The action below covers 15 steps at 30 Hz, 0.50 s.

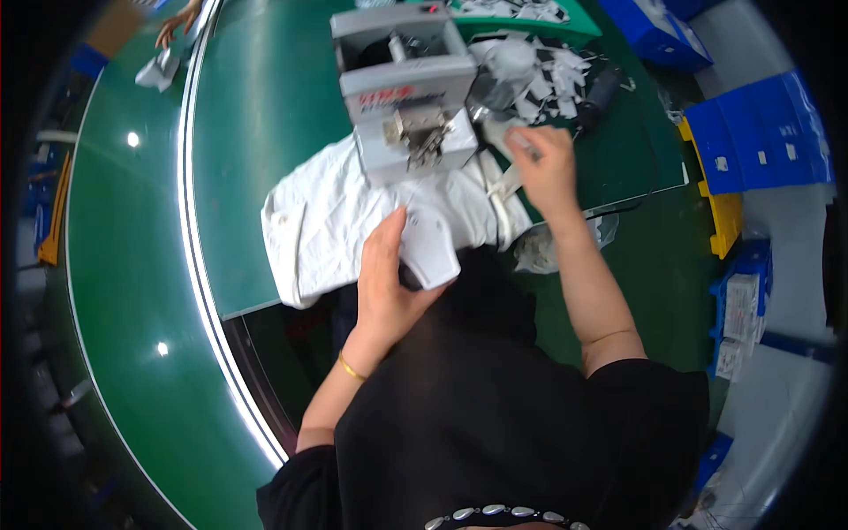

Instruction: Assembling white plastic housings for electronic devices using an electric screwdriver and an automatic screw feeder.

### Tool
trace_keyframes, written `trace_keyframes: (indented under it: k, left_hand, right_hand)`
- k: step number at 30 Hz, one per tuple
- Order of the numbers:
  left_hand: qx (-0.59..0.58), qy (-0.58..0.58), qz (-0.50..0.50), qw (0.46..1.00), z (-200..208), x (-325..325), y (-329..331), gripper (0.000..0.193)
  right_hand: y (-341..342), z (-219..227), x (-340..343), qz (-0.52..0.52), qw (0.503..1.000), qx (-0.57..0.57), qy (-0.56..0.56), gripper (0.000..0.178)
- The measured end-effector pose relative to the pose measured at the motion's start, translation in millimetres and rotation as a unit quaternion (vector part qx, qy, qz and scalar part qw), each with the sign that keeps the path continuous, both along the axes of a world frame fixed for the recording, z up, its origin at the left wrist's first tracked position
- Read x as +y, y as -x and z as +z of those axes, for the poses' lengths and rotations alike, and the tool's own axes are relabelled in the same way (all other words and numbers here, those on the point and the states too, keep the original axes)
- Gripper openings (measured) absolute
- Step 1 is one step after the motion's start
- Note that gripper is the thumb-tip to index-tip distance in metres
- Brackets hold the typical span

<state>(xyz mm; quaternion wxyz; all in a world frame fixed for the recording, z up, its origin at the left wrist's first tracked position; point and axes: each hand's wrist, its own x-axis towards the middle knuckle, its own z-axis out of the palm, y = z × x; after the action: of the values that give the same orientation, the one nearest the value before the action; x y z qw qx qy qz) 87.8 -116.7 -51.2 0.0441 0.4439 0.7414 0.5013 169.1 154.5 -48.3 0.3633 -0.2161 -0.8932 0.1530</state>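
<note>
My left hand [384,278] is closed around a white curved plastic shell [429,247], held above the near edge of a white cloth [322,199]. My right hand [546,168] is raised to the right of the cloth, its fingers pinched together. Something small and pale shows at those fingertips, too blurred to name. Beyond the cloth's middle stands a grey box-shaped machine [402,93] with an open top and a metal mechanism [420,132] on its front ledge.
White and black strips [556,79] lie heaped right of the machine, beside a dark cylindrical tool [601,93]. A green tray [574,22] sits behind. Blue bins [760,132] line the right. On the left, across a bright metal rail, another person's hand [179,22] is near a white piece [157,71].
</note>
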Motion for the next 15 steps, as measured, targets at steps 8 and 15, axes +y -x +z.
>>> trace_keyframes:
  k: [8, 15]
  left_hand:
    - [0.031, -0.029, -0.011, 0.999, -12.8, -0.7, 2.7, 0.105]
    - [-0.002, -0.036, -0.001, 0.999, -12.3, -3.4, 0.1, 0.103]
  right_hand:
    - [-34.8, 60.3, -71.1, 0.067, 0.994, -0.007, -0.085, 0.013]
    - [-48.9, 31.1, -137.3, 0.234, 0.963, -0.096, 0.093, 0.021]
